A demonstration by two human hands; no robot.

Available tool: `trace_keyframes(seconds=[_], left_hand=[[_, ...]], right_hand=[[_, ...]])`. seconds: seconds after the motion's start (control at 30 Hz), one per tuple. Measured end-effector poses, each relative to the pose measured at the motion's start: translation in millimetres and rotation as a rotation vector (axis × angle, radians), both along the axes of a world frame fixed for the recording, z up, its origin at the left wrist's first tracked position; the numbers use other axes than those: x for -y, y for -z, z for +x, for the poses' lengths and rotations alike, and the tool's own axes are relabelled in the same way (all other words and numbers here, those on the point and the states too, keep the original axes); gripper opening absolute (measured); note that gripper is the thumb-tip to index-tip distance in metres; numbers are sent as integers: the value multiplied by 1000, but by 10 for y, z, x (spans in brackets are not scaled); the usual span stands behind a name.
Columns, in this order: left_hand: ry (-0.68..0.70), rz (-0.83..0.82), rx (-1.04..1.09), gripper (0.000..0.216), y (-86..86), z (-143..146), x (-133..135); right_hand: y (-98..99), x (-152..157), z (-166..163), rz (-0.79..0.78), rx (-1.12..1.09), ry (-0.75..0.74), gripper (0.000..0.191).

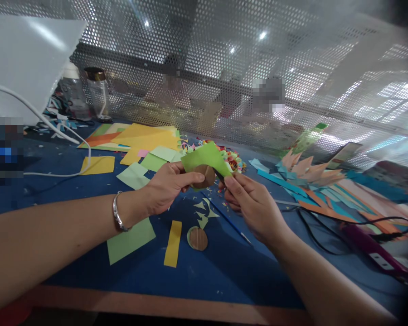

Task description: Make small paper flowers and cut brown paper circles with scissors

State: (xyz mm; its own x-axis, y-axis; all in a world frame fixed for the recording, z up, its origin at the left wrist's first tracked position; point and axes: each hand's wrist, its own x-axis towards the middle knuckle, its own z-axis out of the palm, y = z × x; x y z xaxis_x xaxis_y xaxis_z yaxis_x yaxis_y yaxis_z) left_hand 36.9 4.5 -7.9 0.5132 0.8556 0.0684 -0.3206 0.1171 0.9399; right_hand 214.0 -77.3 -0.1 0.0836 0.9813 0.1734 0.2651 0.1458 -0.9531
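Observation:
My left hand [170,183] pinches a bright green sheet of paper [204,156], its thumb pressing a round brown cardboard disc [207,177] against the sheet. At the sheet's right corner my right hand [250,199] is closed, thumb and fingers gripping the paper. A dark sliver shows beside those fingers; what it is I cannot tell. Below the hands lies a second cardboard disc [197,238] with a pale green rim. Pale green offcuts [204,215] lie above it, and a yellow paper strip [172,244] is to its left. A thin blue stick [231,220] rests near my right hand.
Yellow sheets [146,136] and pale green papers [131,242] spread over the blue table. Folded orange and blue paper pieces [302,170] lie at right, near a purple power strip [377,251] with black cables. Bottles [98,95] and a white cable [54,123] are at left.

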Motion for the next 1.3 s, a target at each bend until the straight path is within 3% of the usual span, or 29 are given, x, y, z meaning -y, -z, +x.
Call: trace_keyframes(seconds=[0.43,0.77,1.07,1.3], left_hand=[[-86,32,34,18,-36,20,-27],[-139,242,-128,21,-11,-15,-42],[93,282,-201,16,-79,-40,65],[131,219,-176,13,-114,-38,83]], right_hand=[[-23,10,-52,-79,-85,-20,49],[-16,-10,-38,-115,-66,-5,51],[-13,0,-40,-108,-81,-36,49],[-16,10,-35,-84,-37,-56,47]])
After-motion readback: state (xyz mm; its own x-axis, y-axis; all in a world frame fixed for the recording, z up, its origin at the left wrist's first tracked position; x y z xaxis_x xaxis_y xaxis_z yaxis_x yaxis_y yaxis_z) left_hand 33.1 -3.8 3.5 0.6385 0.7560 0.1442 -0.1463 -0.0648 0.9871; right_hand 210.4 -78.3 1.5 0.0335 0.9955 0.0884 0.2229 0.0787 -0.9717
